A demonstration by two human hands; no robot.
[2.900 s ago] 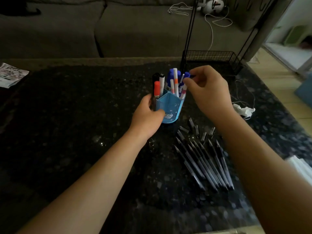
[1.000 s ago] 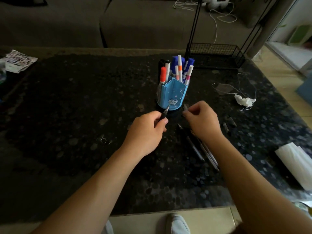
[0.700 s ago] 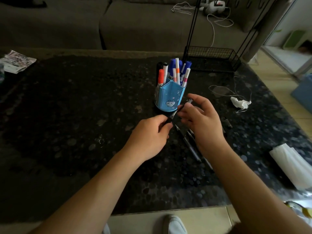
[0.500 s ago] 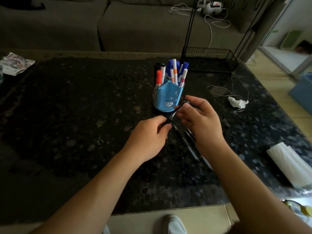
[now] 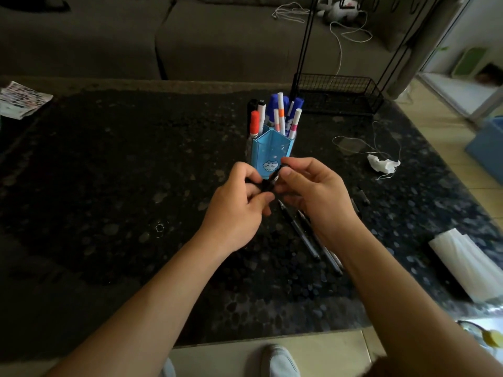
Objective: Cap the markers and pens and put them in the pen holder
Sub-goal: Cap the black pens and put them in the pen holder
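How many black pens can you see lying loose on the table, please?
2 show: the first pen lies between the arms, the second pen just right of it, beside the right forearm. More may hide beneath that arm.

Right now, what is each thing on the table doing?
pen holder: upright, full.
markers: standing upright in the pen holder.
black pen: held in the air between both hands.
left hand: grips the black pen.
right hand: pinches its far end.
loose pens: lying flat, seemingly uncapped.
tissue: crumpled, untouched.

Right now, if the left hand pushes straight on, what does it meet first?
Probably the right hand, gripping the same pen just ahead; the holder stands behind, depth unclear.
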